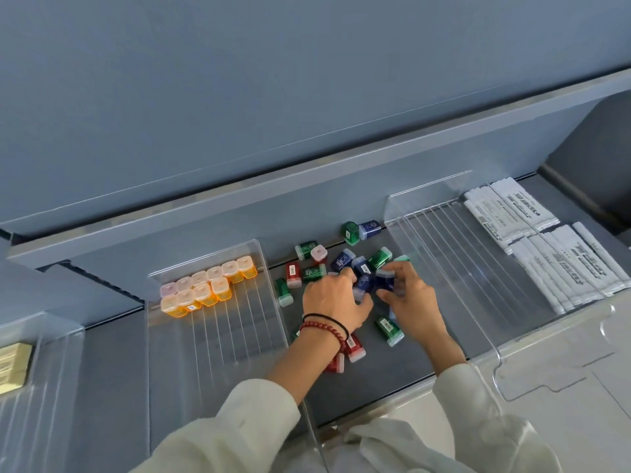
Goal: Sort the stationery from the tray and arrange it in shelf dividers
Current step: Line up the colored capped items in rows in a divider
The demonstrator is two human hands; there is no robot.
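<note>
Several small boxes in green, blue and red lie scattered on the grey shelf floor [392, 363] between two clear dividers. My left hand [336, 298] and my right hand [409, 295] meet over the pile, both gripping a cluster of blue boxes [367, 281]. A green box [389, 331] lies just below my right hand. Red boxes [353, 346] sit partly hidden under my left wrist. In the clear divider on the left [218, 336] orange boxes [208, 285] stand in two rows.
A clear divider [478, 268] stands right of the pile, with white markers [546, 254] stacked beyond it. Yellow packs [13, 367] sit at the far left. A blue back wall rises behind the shelf, and a clear front lip [505, 356] edges it.
</note>
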